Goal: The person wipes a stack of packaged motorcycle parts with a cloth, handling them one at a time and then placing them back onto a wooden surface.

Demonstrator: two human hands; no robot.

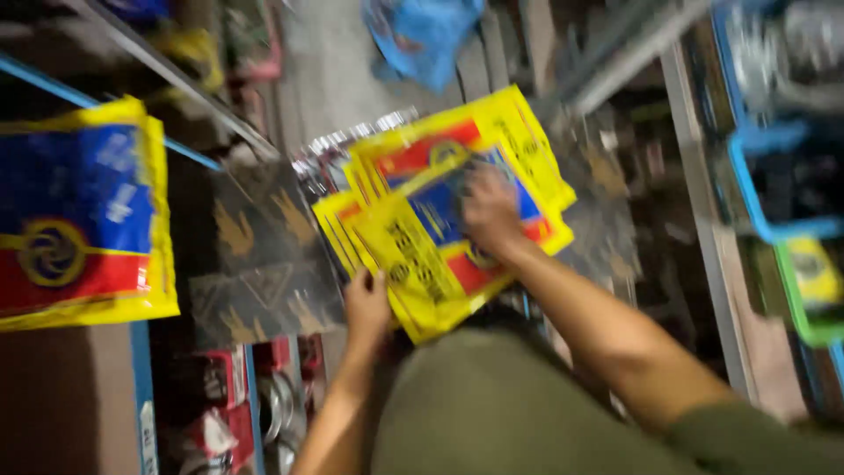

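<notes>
The left hand [367, 303] has its fingers closed on the bottom edge of a stack of yellow bags [444, 215] held up in front of the person, while the right hand [491, 211] lies flat on top, fingers spread.

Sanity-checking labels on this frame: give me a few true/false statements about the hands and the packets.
1. The left hand grips the lower edge of a stack of yellow packets. True.
2. The right hand rests flat on top of the stack. True.
3. The packets in hand are plain green. False: they are yellow with blue and red panels.
4. A matching packet sits at the far left. True.
5. The blue bag lies under the right hand. False: it lies apart, at the top of the view.
</notes>
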